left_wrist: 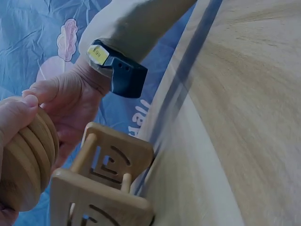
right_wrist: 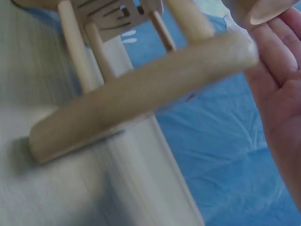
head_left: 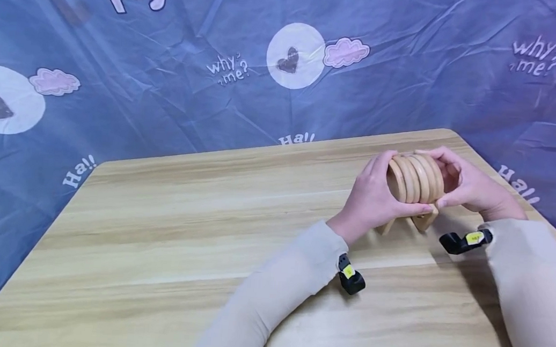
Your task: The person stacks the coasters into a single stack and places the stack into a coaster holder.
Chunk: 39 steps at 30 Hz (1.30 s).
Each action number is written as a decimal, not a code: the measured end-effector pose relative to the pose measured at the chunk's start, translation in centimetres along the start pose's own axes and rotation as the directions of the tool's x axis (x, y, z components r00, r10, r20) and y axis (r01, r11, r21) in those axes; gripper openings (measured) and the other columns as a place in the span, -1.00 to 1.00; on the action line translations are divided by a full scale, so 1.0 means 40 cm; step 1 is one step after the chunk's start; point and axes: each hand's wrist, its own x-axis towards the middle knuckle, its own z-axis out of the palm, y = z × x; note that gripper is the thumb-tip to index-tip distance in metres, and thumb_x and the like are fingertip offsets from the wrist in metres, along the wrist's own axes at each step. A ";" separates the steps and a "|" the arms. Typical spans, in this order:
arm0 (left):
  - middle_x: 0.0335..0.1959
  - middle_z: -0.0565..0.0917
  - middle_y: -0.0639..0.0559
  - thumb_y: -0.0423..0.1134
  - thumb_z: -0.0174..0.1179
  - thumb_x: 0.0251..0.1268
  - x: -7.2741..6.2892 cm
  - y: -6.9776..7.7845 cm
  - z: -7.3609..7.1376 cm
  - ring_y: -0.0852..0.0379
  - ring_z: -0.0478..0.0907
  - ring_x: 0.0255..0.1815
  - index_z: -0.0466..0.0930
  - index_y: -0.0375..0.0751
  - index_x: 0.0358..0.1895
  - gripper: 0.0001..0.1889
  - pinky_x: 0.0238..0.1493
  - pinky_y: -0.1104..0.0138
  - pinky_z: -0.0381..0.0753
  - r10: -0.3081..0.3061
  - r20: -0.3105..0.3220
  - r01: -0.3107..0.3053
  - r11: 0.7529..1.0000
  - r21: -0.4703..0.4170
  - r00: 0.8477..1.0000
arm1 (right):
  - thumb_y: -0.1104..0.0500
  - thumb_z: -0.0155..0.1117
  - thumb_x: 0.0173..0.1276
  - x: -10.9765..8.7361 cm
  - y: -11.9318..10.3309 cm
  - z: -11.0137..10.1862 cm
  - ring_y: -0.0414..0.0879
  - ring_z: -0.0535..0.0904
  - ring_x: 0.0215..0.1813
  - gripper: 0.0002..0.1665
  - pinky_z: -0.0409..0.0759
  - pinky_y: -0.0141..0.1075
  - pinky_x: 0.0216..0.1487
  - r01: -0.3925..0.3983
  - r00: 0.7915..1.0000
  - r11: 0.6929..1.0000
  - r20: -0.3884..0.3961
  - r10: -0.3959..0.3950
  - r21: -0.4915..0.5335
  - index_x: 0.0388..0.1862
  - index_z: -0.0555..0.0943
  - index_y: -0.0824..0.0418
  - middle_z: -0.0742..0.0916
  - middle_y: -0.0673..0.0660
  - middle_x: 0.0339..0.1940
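A row of several round wooden coasters [head_left: 417, 178] stands on edge between the two hands, above a wooden rack. The left hand [head_left: 369, 195] grips the row from the left, with its thumb along the lower front. From the other end the right hand [head_left: 475, 186] holds it, fingers on top and thumb below. In the left wrist view, the coasters [left_wrist: 35, 157] lie beside and above the rack [left_wrist: 110, 157], which has slotted end panels joined by round rods. The rack's near panel [right_wrist: 141, 89] fills much of the right wrist view, standing on the table.
The wood-grain table [head_left: 182, 231] has rounded far corners. A blue printed cloth [head_left: 183, 81] hangs behind it and along its right side. Black wrist cameras stick out from the left cuff [head_left: 350, 275] and the right cuff [head_left: 464, 241].
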 end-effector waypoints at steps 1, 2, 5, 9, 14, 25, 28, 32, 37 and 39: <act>0.12 0.42 0.15 0.23 0.50 -0.46 0.000 0.000 0.006 0.31 0.35 0.15 0.19 -0.12 0.25 0.07 0.16 0.64 0.28 -0.002 0.001 0.002 1.000 0.007 1.000 | 0.70 0.22 -0.24 -0.003 0.003 -0.003 -0.08 0.61 -0.06 0.00 0.63 -0.34 -0.11 -0.007 1.000 1.000 -0.003 0.007 0.005 0.30 0.21 0.39 0.62 0.19 0.07; 0.12 0.42 0.15 0.23 0.50 -0.46 0.000 -0.001 0.011 0.31 0.35 0.14 0.20 -0.12 0.25 0.07 0.16 0.64 0.28 -0.003 0.003 0.003 1.000 0.013 1.000 | 0.71 0.21 -0.25 -0.007 0.007 -0.006 -0.07 0.62 -0.08 0.00 0.64 -0.33 -0.12 -0.011 1.000 1.000 -0.003 0.011 0.015 0.30 0.21 0.39 0.63 0.20 0.05; 0.11 0.42 0.17 0.23 0.50 -0.44 -0.001 -0.005 0.025 0.32 0.34 0.15 0.22 -0.11 0.25 0.05 0.16 0.64 0.27 -0.008 0.019 0.008 1.000 0.020 1.000 | 0.71 0.20 -0.25 -0.018 0.018 -0.011 -0.07 0.62 -0.08 0.01 0.64 -0.33 -0.13 -0.023 1.000 0.999 -0.004 0.023 0.038 0.30 0.21 0.36 0.64 0.19 0.02; 0.12 0.43 0.17 0.22 0.49 -0.39 -0.003 -0.011 0.035 0.33 0.34 0.16 0.23 -0.09 0.24 0.01 0.17 0.65 0.25 -0.007 0.025 0.007 1.000 0.022 1.000 | 0.72 0.19 -0.22 -0.024 0.031 -0.015 -0.08 0.63 -0.08 -0.02 0.65 -0.32 -0.14 -0.036 0.999 0.998 -0.014 0.037 0.060 0.29 0.22 0.34 0.64 0.18 0.02; 0.09 0.43 0.18 0.20 0.48 -0.37 0.000 -0.021 0.047 0.35 0.36 0.12 0.24 -0.07 0.23 -0.02 0.14 0.66 0.26 -0.001 0.016 0.000 1.000 0.018 1.000 | 0.71 0.19 -0.23 -0.027 0.041 -0.022 -0.08 0.64 -0.12 -0.03 0.65 -0.32 -0.17 -0.061 0.998 0.997 -0.030 0.063 0.055 0.27 0.24 0.33 0.66 0.17 -0.02; 0.06 0.44 0.17 0.22 0.47 -0.37 -0.003 -0.046 0.058 0.32 0.39 0.05 0.24 -0.07 0.24 -0.02 0.07 0.62 0.36 -0.055 0.074 0.053 0.998 0.023 0.996 | 0.71 0.21 -0.26 -0.019 0.038 -0.030 -0.17 0.62 -0.09 -0.02 0.55 -0.46 -0.05 -0.148 0.989 0.973 -0.010 0.149 -0.175 0.24 0.26 0.28 0.69 0.07 -0.04; 0.06 0.45 0.17 0.23 0.47 -0.38 -0.001 -0.053 0.059 0.31 0.38 0.06 0.24 -0.08 0.24 -0.01 0.08 0.59 0.37 -0.059 0.072 0.057 0.998 0.022 0.996 | 0.67 0.27 -0.29 -0.006 0.024 -0.027 -0.21 0.61 -0.09 -0.03 0.49 -0.52 -0.02 -0.136 0.990 0.939 -0.004 0.142 -0.315 0.22 0.27 0.30 0.69 0.04 -0.06; 0.08 0.44 0.16 0.22 0.48 -0.38 0.000 -0.057 0.061 0.28 0.37 0.08 0.24 -0.07 0.25 0.00 0.10 0.55 0.38 -0.092 0.084 0.092 0.996 0.012 0.992 | 0.59 0.38 -0.30 0.006 0.009 -0.018 -0.28 0.58 -0.08 -0.04 0.45 -0.59 0.01 -0.198 0.979 0.850 -0.050 0.199 -0.489 0.19 0.31 0.26 0.66 -0.05 -0.09; 0.05 0.45 0.18 0.22 0.48 -0.39 0.001 -0.056 0.062 0.27 0.38 0.06 0.27 -0.04 0.22 -0.03 0.07 0.53 0.41 -0.149 0.111 0.149 0.989 0.004 0.983 | 0.53 0.44 -0.30 0.012 0.006 -0.014 -0.35 0.55 -0.05 -0.06 0.39 -0.65 0.06 -0.268 0.960 0.777 -0.090 0.266 -0.570 0.16 0.33 0.22 0.64 -0.16 -0.09; 0.00 0.45 0.19 0.23 0.48 -0.40 0.003 -0.059 0.059 0.27 0.39 0.03 0.28 -0.03 0.19 -0.06 0.04 0.54 0.42 -0.158 0.126 0.157 0.987 0.015 0.979 | 0.51 0.45 -0.31 0.016 0.008 -0.013 -0.36 0.55 -0.06 -0.07 0.39 -0.65 0.05 -0.275 0.957 0.765 -0.091 0.275 -0.583 0.15 0.34 0.23 0.64 -0.18 -0.09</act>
